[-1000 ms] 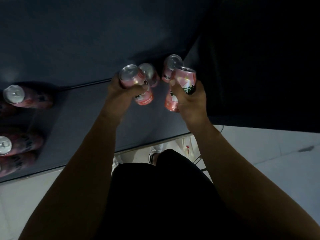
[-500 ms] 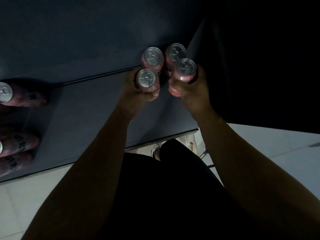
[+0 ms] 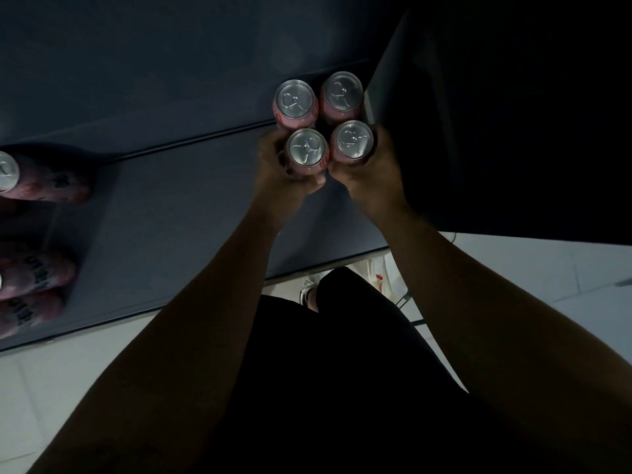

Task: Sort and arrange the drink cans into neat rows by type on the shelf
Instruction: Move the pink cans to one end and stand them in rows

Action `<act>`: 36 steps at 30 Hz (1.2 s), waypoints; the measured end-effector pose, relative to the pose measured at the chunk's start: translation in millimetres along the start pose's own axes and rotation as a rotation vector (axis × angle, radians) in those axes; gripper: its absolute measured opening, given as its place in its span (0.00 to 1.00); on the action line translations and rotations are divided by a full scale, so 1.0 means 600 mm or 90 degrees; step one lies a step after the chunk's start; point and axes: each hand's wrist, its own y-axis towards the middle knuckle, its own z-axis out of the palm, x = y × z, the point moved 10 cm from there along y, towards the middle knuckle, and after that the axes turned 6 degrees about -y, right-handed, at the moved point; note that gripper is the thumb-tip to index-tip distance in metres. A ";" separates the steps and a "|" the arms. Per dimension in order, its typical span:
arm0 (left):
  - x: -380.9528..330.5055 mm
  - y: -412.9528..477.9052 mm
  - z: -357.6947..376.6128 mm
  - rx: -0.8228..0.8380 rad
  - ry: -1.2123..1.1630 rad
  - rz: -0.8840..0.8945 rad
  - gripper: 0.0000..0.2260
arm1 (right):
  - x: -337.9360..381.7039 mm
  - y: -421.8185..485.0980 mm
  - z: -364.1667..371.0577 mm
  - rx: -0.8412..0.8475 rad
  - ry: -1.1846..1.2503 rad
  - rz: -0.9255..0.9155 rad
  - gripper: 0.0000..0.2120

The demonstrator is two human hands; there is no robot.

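Four pink cans stand upright in a tight two-by-two block at the back right corner of the shelf, close against its side wall. I have the left hand with fingers curled round the front-left can, and the right hand wrapped the same way round the front-right can. The back pair stands just behind them; I cannot tell whether any fingertip reaches it, nor whether the front two are fully down. Well apart, at the shelf's left edge, are the left cans, also pink, with dark lettering. I judge this block nearly placed: what remains is letting go and squaring it. The left cans look ungrouped, and I cannot tell their type.
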 end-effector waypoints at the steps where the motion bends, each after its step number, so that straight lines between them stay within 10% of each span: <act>1: -0.004 -0.004 0.004 0.007 0.005 0.011 0.37 | -0.002 0.001 0.000 0.007 -0.006 -0.003 0.28; 12: -0.035 -0.032 0.007 0.019 0.080 0.062 0.31 | 0.060 -0.055 -0.017 0.021 -0.278 -0.081 0.38; 20: -0.111 -0.134 -0.061 -0.051 0.421 0.110 0.33 | 0.140 -0.141 0.030 0.143 -0.541 -0.152 0.36; 36: -0.150 -0.328 -0.336 -0.284 0.657 -0.049 0.28 | 0.280 -0.320 0.244 0.316 -0.702 -0.329 0.31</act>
